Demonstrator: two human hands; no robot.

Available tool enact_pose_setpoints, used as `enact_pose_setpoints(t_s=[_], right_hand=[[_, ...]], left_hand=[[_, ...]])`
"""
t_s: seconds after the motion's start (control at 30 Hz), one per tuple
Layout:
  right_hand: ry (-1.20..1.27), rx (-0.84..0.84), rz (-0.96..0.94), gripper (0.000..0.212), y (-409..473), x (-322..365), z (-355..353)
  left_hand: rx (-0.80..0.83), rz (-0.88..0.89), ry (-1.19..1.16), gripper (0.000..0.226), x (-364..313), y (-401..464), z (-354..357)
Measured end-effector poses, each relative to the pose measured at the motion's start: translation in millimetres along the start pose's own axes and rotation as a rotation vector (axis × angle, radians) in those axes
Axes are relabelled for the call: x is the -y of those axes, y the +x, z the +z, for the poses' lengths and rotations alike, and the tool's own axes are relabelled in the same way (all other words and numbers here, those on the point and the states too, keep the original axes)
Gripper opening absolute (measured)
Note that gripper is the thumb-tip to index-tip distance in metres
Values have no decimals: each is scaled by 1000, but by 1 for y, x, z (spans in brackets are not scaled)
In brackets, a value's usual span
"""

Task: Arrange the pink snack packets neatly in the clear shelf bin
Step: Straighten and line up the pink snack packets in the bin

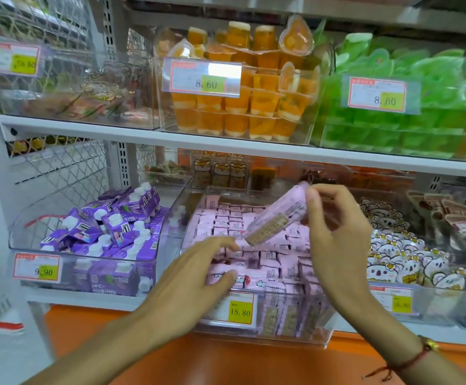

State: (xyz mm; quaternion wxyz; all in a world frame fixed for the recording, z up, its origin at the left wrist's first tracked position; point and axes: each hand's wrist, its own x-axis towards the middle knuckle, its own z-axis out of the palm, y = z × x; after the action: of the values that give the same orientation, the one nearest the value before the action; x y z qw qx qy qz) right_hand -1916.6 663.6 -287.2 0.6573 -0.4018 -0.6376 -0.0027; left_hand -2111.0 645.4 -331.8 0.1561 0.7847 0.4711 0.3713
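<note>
A clear shelf bin (320,333) on the lower shelf holds several pink snack packets (270,259), stacked in rows, with a 15.80 price tag on its front. My right hand (337,234) holds one pink packet (277,215) tilted above the bin, gripping its upper end, the biscuit showing at its lower end. My left hand (195,276) rests with spread fingers on the packets at the bin's front left.
A bin of purple drink cartons (109,229) stands to the left, and a bin of white bear-print packets (404,257) to the right. The upper shelf carries orange jelly cups (243,107) and green packets (409,118). An orange ledge (226,362) runs below.
</note>
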Motion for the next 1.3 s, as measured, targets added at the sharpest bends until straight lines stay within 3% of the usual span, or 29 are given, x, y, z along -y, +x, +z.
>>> enact_pose_setpoints(t_s=[0.13, 0.23, 0.33, 0.47, 0.57, 0.7, 0.8, 0.87, 0.93, 1.1, 1.17, 1.3], right_hand=[[266, 42, 525, 17, -3, 4, -2], [412, 122, 745, 20, -8, 5, 0], [536, 202, 895, 22, -6, 8, -2], [357, 303, 872, 36, -4, 4, -6], [159, 349, 533, 49, -8, 10, -8], [-316, 566, -176, 60, -15, 9, -7], [-490, 628, -347, 47, -18, 6, 0], [-416, 585, -296, 34, -16, 5, 0], [-255, 463, -110, 27, -11, 1, -2], [288, 262, 559, 45, -1, -8, -3], [351, 253, 639, 45, -5, -11, 1], [263, 388, 562, 39, -19, -16, 13]], left_hand=[[-164, 71, -73, 63, -11, 0, -1], [-227, 138, -75, 52, -20, 2, -4], [-258, 41, -281, 40, -25, 5, -9], [-178, -414, -803, 38, -34, 10, -12], [-122, -594, -882, 40, -37, 10, -13], [-105, -490, -692, 36, -39, 10, -11], [-103, -397, -638, 31, -38, 10, -9], [-87, -315, -602, 37, -33, 10, -7], [-98, -237, -438, 50, -23, 10, -4], [119, 52, 320, 42, -2, 0, 4], [173, 121, 450, 46, 3, 0, 5], [105, 95, 489, 42, 2, 3, 2]])
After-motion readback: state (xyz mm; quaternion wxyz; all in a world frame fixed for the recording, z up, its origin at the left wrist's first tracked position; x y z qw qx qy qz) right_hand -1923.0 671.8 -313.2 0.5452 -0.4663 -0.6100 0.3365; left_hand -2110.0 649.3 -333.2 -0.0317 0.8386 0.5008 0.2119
